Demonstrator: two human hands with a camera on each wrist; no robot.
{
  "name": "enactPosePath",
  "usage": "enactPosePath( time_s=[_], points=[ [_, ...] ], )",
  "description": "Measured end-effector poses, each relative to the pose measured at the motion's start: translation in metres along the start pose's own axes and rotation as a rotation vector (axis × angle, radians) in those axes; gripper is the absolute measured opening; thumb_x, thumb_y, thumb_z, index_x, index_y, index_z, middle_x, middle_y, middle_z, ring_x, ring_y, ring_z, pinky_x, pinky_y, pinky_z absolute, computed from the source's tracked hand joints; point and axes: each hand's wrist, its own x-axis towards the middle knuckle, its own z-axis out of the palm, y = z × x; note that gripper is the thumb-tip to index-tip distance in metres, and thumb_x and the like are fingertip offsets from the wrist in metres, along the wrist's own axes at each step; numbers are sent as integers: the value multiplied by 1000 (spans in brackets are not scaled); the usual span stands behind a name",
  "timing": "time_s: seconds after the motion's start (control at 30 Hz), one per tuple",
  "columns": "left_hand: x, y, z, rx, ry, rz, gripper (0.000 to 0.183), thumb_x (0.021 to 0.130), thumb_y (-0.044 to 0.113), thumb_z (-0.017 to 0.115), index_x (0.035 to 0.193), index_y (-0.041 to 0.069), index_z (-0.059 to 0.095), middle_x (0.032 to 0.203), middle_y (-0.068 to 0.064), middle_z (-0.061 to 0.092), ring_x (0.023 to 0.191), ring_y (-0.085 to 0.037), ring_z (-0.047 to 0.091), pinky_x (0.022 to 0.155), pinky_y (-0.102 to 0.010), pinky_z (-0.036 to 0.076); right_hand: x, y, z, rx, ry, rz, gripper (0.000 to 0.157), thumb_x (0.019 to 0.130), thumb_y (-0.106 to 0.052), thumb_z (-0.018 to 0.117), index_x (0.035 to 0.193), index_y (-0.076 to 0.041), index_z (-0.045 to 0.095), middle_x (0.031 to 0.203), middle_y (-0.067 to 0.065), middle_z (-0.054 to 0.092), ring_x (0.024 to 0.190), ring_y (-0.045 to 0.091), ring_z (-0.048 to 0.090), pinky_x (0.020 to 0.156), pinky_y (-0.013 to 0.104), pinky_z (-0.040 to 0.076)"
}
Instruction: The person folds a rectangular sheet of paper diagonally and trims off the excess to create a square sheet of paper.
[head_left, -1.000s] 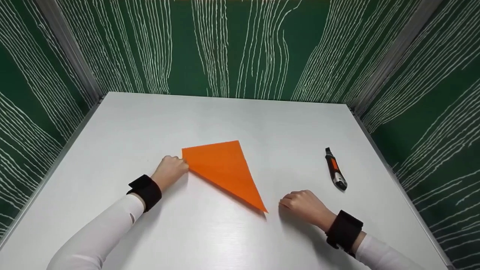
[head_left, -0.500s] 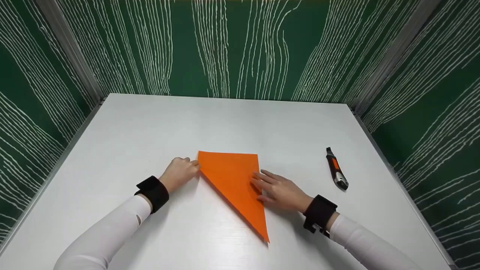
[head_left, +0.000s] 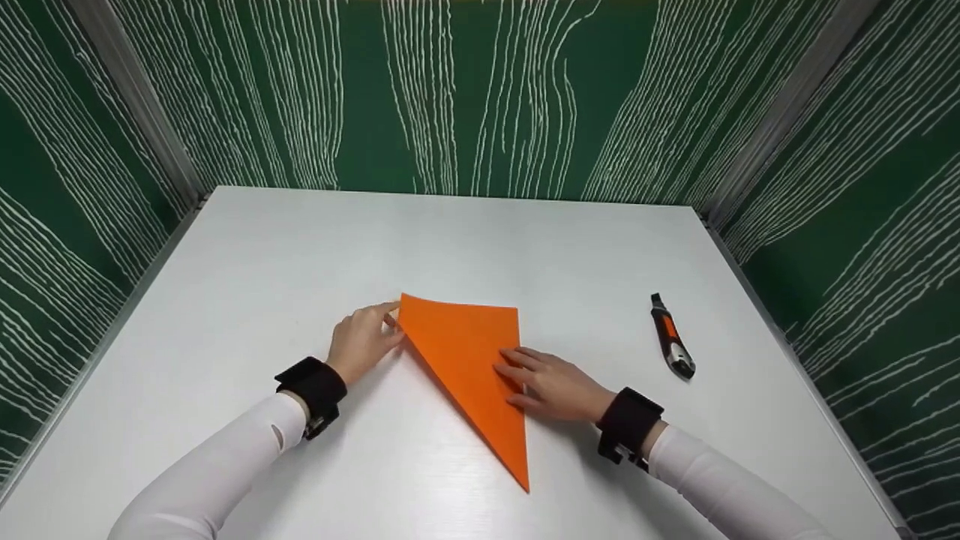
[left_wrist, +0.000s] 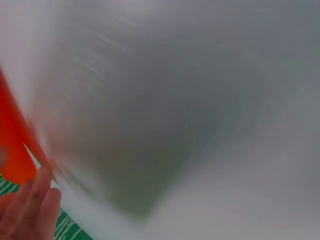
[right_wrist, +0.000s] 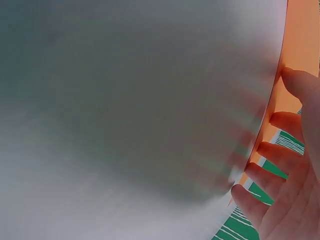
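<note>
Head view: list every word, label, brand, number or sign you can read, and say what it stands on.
None can be read.
Orange paper: plain, no print.
Utility knife: any marking is too small to read.
Black wristbands: no legible text.
Table and green walls: only white lines, no letters.

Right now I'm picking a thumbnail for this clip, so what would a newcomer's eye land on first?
The bright orange paper triangle at the middle of the white table, its long point toward the person. The left hand pinches its far left corner; the right hand lies flat on its right edge. A utility knife lies apart to the right, against green, white-lined walls.
</note>
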Motion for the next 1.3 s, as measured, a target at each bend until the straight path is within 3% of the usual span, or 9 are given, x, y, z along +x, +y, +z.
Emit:
enactPosePath(
  time_s=[0.1, 0.27, 0.4, 0.57, 0.7, 0.9, 1.07, 1.3],
  points=[
    [2, 3, -4, -209, -96, -178, 49, 91, 14, 73, 137, 0, 64, 102, -14, 80, 62, -17, 68, 54, -20, 43, 0, -1, -1, 4, -6, 6, 56, 105, -40, 57, 153, -11, 50, 161, 18, 45, 149, 38, 44, 119, 52, 42],
    [6, 4, -7, -519, -189, -382, 44, 98, 12, 58, 138, -6, 60, 104, -21, 78, 63, -10, 72, 60, -18, 57, 0, -1, 0, 1, -5, 12, 57, 105, -40, 57, 153, -11, 49, 161, 17, 44, 149, 38, 44, 119, 52, 42],
    [8, 3, -9, -708, -229, -479, 45, 103, 18, 51, 139, -9, 56, 97, -16, 79, 63, -7, 72, 66, -21, 61, -1, -1, -1, 17, -12, 22, 57, 105, -41, 56, 153, -12, 49, 162, 17, 43, 150, 38, 43, 120, 52, 41],
    [6, 4, -9, -811, -284, -543, 49, 101, 26, 63, 136, -8, 58, 82, -5, 78, 65, -7, 74, 66, -20, 61, -1, -2, -1, 42, -13, 21, 58, 105, -41, 56, 154, -11, 48, 163, 17, 42, 150, 39, 42, 120, 53, 40],
    [5, 7, -5, -830, -355, -573, 50, 98, 28, 70, 133, -6, 57, 77, 1, 75, 66, -6, 74, 66, -20, 61, -1, -2, 1, 44, -14, 25, 58, 105, -41, 56, 154, -12, 47, 164, 16, 41, 151, 39, 41, 121, 53, 39],
    [8, 9, 3, -855, -375, -586, 19, 97, 15, 70, 106, 0, 61, 66, 2, 73, 60, -6, 72, 58, -18, 59, -2, -1, 3, 59, 3, 7, 57, 106, -40, 55, 154, -11, 48, 163, 18, 42, 150, 40, 42, 120, 55, 40],
    [11, 8, 2, -881, -364, -553, 26, 98, 12, 69, 118, -3, 64, 72, 3, 73, 62, -4, 72, 62, -18, 60, -7, 5, 2, 118, 3, 35, 60, 105, -41, 57, 155, -10, 46, 163, 17, 42, 149, 38, 43, 120, 54, 40],
    [13, 3, -5, -881, -348, -458, 32, 98, 14, 69, 122, -6, 65, 79, 5, 73, 69, -5, 73, 74, -23, 63, -17, 21, -2, 356, 82, 193, 63, 101, -33, 65, 152, -1, 46, 155, 20, 52, 143, 38, 50, 117, 54, 43]
  ],
)
